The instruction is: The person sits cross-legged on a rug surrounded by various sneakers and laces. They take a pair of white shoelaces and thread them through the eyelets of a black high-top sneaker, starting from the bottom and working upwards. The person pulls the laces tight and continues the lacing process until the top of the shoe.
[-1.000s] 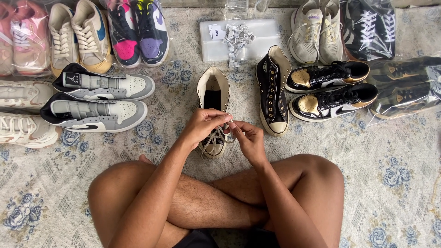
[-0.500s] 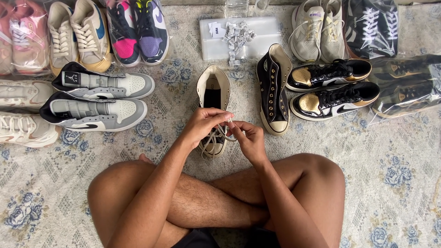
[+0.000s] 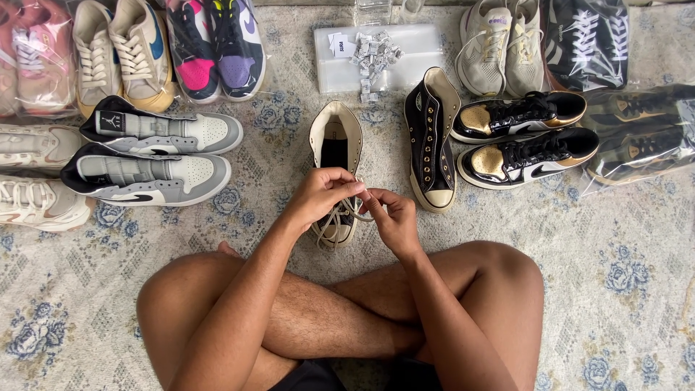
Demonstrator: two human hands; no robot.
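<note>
On the floral rug (image 3: 615, 239), your left hand (image 3: 322, 195) and right hand (image 3: 391, 217) each pinch the soft, limp cream lace (image 3: 346, 213) of the light black high-top sneaker (image 3: 337, 145); grip near its ends.

A black high-top (image 3: 337, 156) with cream lining and seemingly cream laces (image 3: 340, 213) sits on a pale blue-flowered rug (image 3: 615, 246).

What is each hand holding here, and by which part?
Both hands pinch the cream shoelace of the black high-top canvas sneaker on the rug: left hand and right hand grip the lace's loose lengths above the toe. Neither grips the shoe body.
</note>
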